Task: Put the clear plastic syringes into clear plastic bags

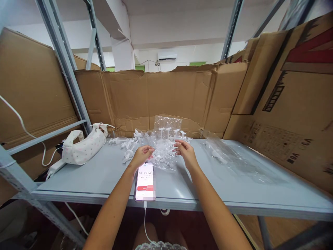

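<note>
A crinkled clear plastic bag (164,154) lies on the table between my hands, with small white pieces showing in and around it. My left hand (142,155) is closed in a pinch at the bag's left edge. On the opposite edge, my right hand (185,151) has its fingers bent together against the film; the exact grip is partly hidden. Just behind the bag stand several white T-shaped plastic pieces (168,132). More white plastic parts (128,146) are heaped to the left, some in clear wrapping.
A phone (145,182) showing a timer lies at the front edge, its white cable (145,215) hanging down. A white patterned pouch (84,147) sits at left beside a white power strip (56,167). Flat clear bags (234,159) lie right. Cardboard (161,97) walls the back and sides.
</note>
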The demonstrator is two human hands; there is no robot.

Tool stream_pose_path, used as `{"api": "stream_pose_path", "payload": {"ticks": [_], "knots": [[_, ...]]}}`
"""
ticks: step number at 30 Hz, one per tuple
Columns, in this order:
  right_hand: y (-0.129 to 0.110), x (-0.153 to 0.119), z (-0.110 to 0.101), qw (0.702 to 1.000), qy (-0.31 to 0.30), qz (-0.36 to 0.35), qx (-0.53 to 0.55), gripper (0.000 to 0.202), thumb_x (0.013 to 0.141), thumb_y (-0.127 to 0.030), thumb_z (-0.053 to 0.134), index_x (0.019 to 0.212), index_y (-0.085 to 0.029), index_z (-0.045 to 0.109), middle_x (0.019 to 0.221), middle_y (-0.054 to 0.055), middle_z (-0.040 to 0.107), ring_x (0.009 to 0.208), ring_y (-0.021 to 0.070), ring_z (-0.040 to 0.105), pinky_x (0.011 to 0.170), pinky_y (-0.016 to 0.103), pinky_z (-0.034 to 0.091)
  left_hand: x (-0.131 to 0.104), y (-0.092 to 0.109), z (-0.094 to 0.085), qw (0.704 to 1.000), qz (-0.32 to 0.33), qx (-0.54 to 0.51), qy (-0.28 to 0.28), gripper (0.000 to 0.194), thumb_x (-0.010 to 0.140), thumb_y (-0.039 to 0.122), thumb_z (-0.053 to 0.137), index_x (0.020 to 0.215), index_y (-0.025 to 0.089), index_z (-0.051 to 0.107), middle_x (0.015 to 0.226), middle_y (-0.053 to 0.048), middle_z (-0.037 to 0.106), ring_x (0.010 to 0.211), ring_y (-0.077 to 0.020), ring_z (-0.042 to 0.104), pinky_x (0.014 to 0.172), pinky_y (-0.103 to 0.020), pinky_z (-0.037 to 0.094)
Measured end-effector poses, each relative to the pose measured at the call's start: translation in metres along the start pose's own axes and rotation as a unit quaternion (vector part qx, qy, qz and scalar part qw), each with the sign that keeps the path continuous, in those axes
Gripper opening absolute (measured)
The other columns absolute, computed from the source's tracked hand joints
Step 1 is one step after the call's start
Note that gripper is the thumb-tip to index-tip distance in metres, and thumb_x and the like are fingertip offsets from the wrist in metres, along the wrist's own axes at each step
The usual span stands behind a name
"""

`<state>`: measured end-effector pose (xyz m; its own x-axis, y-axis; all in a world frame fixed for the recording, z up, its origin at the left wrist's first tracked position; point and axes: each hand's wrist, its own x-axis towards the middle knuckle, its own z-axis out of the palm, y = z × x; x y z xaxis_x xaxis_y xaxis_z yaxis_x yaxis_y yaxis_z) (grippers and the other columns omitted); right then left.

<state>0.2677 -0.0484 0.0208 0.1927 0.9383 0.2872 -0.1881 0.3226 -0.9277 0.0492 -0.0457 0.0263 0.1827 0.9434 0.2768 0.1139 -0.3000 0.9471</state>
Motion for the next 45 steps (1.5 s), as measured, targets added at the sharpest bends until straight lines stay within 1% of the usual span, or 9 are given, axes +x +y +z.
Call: {"api": "stream_pose_path", "payload": {"ticks": [6, 9, 16, 19, 22, 27, 32, 37, 45], "knots": [[0.009, 0.0, 0.004, 0.989, -0.129, 0.06, -0.051, 0.031, 0.064, -0.038, 0.071, 0.087, -0.018, 0.065, 0.075, 0.002, 0.066, 0.056, 0.0112, 0.058, 0.056, 0.027, 0.048, 0.005, -0.003, -0.003, 0.996, 0.036, -0.033, 0.072, 0.032, 0.069, 0.044, 0.068, 0.078, 0.014, 0.063, 0.056, 0.001, 0.058, 0.055, -0.0115, 0.055, 0.049, -0.021, 0.039], [0.015, 0.002, 0.003, 0.99, -0.121, 0.035, -0.06, 0.03, 0.066, -0.041, 0.069, 0.085, -0.018, 0.065, 0.065, -0.001, 0.062, 0.05, 0.0098, 0.053, 0.05, 0.025, 0.046, 0.007, -0.004, -0.004, 0.997, 0.032, -0.033, 0.068, 0.035, 0.069, 0.045, 0.068, 0.082, 0.013, 0.063, 0.056, 0.0, 0.059, 0.051, -0.0107, 0.053, 0.049, -0.021, 0.039], [0.014, 0.003, 0.002, 0.999, -0.036, 0.013, -0.033, 0.032, 0.067, -0.044, 0.064, 0.086, -0.019, 0.062, 0.076, 0.001, 0.062, 0.05, 0.0107, 0.056, 0.046, 0.025, 0.043, -0.001, 0.002, -0.006, 0.995, 0.038, -0.081, -0.039, 0.069, 0.073, 0.056, 0.063, 0.128, 0.017, 0.045, 0.099, -0.012, 0.067, 0.068, -0.0157, 0.066, 0.06, -0.026, 0.046], [0.012, 0.003, 0.001, 0.999, -0.005, -0.004, -0.033, 0.032, 0.069, -0.046, 0.06, 0.088, -0.019, 0.06, 0.077, 0.001, 0.061, 0.05, 0.0107, 0.055, 0.046, 0.025, 0.042, -0.008, 0.006, -0.004, 0.989, 0.019, -0.087, -0.116, 0.082, 0.07, 0.044, 0.072, 0.139, 0.027, 0.032, 0.122, -0.015, 0.057, 0.081, -0.0175, 0.067, 0.07, -0.029, 0.048], [0.01, 0.003, 0.001, 0.999, 0.009, -0.009, -0.033, 0.032, 0.071, -0.047, 0.057, 0.088, -0.02, 0.059, 0.075, 0.001, 0.06, 0.049, 0.011, 0.055, 0.046, 0.025, 0.042, -0.009, 0.004, 0.001, 0.988, -0.007, -0.068, -0.139, 0.091, 0.066, 0.033, 0.077, 0.142, 0.029, 0.026, 0.117, -0.013, 0.059, 0.08, -0.0159, 0.067, 0.069, -0.029, 0.048], [0.003, -0.002, 0.004, 0.997, -0.072, 0.014, -0.019, 0.039, 0.074, -0.054, 0.057, 0.093, -0.021, 0.06, 0.081, 0.003, 0.063, 0.054, 0.012, 0.058, 0.05, 0.026, 0.047, -0.001, -0.005, 0.003, 0.998, -0.009, -0.033, -0.043, 0.064, 0.071, 0.035, 0.071, 0.127, 0.017, 0.046, 0.07, 0.001, 0.062, 0.062, -0.0137, 0.064, 0.058, -0.024, 0.043], [0.001, -0.008, 0.008, 0.986, -0.164, 0.036, 0.023, 0.053, 0.078, -0.063, 0.05, 0.114, -0.025, 0.053, 0.099, 0.008, 0.065, 0.073, 0.0197, 0.067, 0.06, 0.033, 0.054, 0.004, -0.007, -0.002, 0.999, 0.024, -0.027, 0.026, 0.033, 0.073, 0.036, 0.067, 0.097, 0.015, 0.059, 0.064, 0.001, 0.061, 0.056, -0.0115, 0.059, 0.054, -0.023, 0.041], [0.01, -0.007, 0.011, 0.989, -0.142, 0.036, -0.017, 0.053, 0.062, -0.037, 0.075, 0.109, -0.025, 0.053, 0.081, 0.0, 0.064, 0.065, 0.0166, 0.066, 0.064, 0.034, 0.056, 0.006, -0.009, -0.001, 0.998, 0.042, -0.021, 0.037, 0.026, 0.072, 0.034, 0.065, 0.09, 0.016, 0.059, 0.064, 0.001, 0.059, 0.057, -0.0121, 0.058, 0.055, -0.024, 0.043], [0.019, 0.0, 0.01, 0.991, -0.132, 0.005, -0.028, 0.036, 0.063, -0.037, 0.071, 0.091, -0.019, 0.056, 0.075, 0.003, 0.069, 0.054, 0.0164, 0.065, 0.052, 0.028, 0.047, 0.008, -0.014, 0.001, 0.997, 0.046, -0.024, 0.048, 0.02, 0.076, 0.032, 0.06, 0.087, 0.017, 0.056, 0.056, 0.006, 0.043, 0.047, -0.0067, 0.04, 0.046, -0.02, 0.03]]}}
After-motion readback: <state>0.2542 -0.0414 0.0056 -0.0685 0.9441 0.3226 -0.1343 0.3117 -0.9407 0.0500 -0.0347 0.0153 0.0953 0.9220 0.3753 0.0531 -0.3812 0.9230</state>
